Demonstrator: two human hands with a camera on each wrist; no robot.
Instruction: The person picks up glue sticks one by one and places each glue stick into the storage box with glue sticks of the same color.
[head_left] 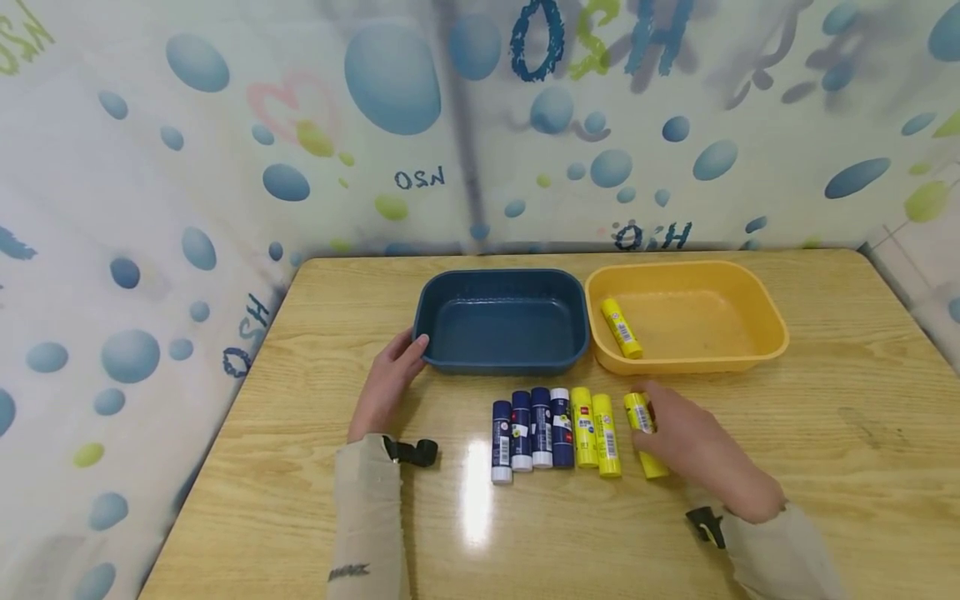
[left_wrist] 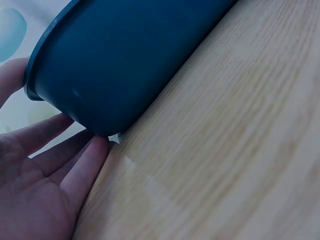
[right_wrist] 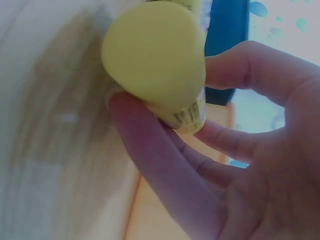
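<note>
My right hand (head_left: 693, 437) pinches a yellow glue stick (head_left: 645, 433) between thumb and fingers, just in front of the yellow tray (head_left: 690, 364). Its round yellow end (right_wrist: 152, 52) faces the camera in the right wrist view. My left hand (head_left: 390, 375) holds the near left corner of the dark blue tray (head_left: 502, 367), thumb over the rim and fingertips against the outer wall (left_wrist: 100, 95). To the left of the right hand lie two more yellow glue sticks (head_left: 584, 427), side by side with several navy glue sticks (head_left: 521, 431). Another yellow glue stick (head_left: 622, 328) lies inside the yellow tray.
Both trays stand side by side at the back of the wooden table (head_left: 262, 500). Behind them rises a white backdrop (head_left: 487, 150) printed with blue and green spots. Light glares off the tabletop left of the row of glue sticks.
</note>
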